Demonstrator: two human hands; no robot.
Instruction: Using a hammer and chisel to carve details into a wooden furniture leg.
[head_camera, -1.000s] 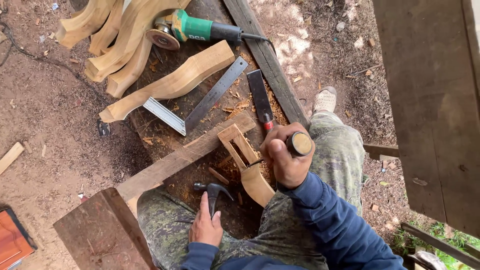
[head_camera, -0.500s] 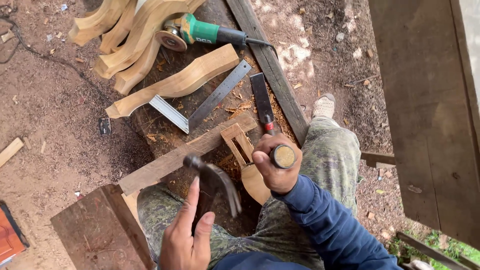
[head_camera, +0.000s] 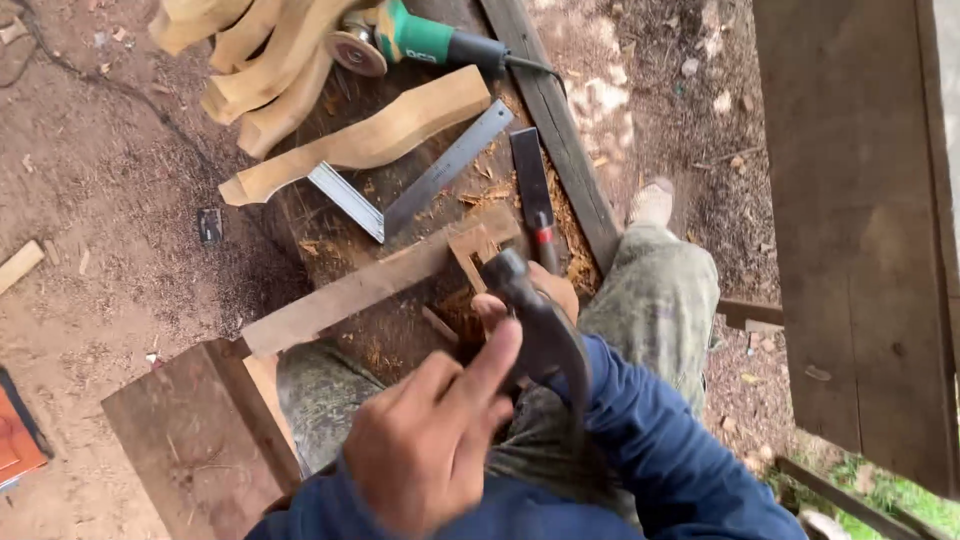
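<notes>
Several curved wooden pieces (head_camera: 270, 70) lie heaped at the far left edge of a dark plank workbench (head_camera: 330, 235) set on bare reddish dirt, with a steel square (head_camera: 420, 185) and a green angle grinder (head_camera: 420, 40) toward its far edge. The left hand (head_camera: 430, 450), raised near the bench's near edge, is wrapped closed around a dark hammer (head_camera: 540, 320). Mostly hidden behind the hammer, the right hand (head_camera: 545, 295) has a grip I cannot tell. It sits by a notched wooden piece (head_camera: 475, 245).

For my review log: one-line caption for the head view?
Left hand raises a hammer above the right hand beside a notched wooden piece on the workbench.
</notes>
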